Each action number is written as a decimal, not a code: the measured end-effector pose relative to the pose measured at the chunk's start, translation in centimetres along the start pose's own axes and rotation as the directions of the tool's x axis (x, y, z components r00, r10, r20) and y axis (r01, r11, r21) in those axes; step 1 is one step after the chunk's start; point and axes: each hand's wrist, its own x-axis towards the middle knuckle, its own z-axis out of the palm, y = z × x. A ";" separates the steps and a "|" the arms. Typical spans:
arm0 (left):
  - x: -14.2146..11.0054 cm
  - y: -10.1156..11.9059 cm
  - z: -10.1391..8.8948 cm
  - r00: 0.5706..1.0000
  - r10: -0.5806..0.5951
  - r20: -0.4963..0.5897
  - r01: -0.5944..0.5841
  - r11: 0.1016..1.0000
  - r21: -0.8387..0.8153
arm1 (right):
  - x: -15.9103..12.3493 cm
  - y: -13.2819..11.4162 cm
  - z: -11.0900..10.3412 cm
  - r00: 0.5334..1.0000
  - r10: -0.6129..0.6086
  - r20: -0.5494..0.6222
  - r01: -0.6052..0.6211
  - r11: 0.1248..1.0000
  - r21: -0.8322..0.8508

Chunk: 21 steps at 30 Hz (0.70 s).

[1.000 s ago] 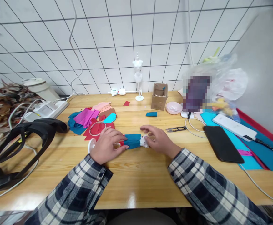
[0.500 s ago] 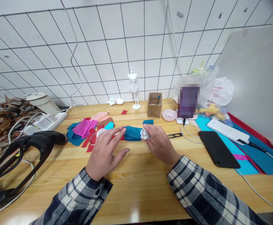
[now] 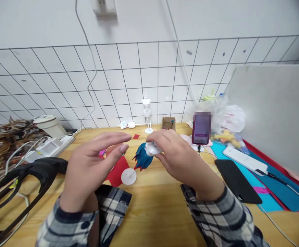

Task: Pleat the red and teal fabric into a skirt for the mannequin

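My right hand (image 3: 182,161) grips a small white doll mannequin (image 3: 152,149) by its upper body, held tilted above the table. Around the mannequin flares a blue cloth skirt (image 3: 142,157) with red showing at its lower edge. The white round base (image 3: 128,176) of the mannequin faces me, below and left of the skirt. To the left, my left hand (image 3: 92,168) is raised with thumb and fingers apart and nothing between them. Beyond its fingertips lies red cloth (image 3: 118,171), and part of the scrap pile is hidden behind this hand.
Another white mannequin (image 3: 146,109) stands by the tiled wall, with one lying beside it (image 3: 127,125). A cardboard box (image 3: 168,122) is behind my right hand. A propped phone (image 3: 200,128), black phone (image 3: 238,180) and white power bank (image 3: 244,160) are right; a black headset frame (image 3: 46,171) is left.
My right hand has lifted and tilted the mannequin off its lying position, and the skirt now flares toward me. The left hand has let go and moved left. The view has tipped upward.
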 end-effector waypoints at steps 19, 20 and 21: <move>-2.0 1.0 3.9 0.783 0.176 0.596 -0.018 0.965 -0.261 | -1.2 -2.1 -1.6 0.996 -0.086 -0.016 0.087 0.992 0.091; -2.1 1.1 4.1 0.787 0.174 0.592 0.006 0.957 -0.289 | -1.2 -2.0 -1.5 0.996 -0.080 -0.032 0.082 0.992 0.091; -2.1 1.2 4.3 0.794 0.160 0.586 0.043 0.947 -0.318 | -1.1 -1.8 -1.5 0.996 -0.082 -0.039 0.085 0.992 0.094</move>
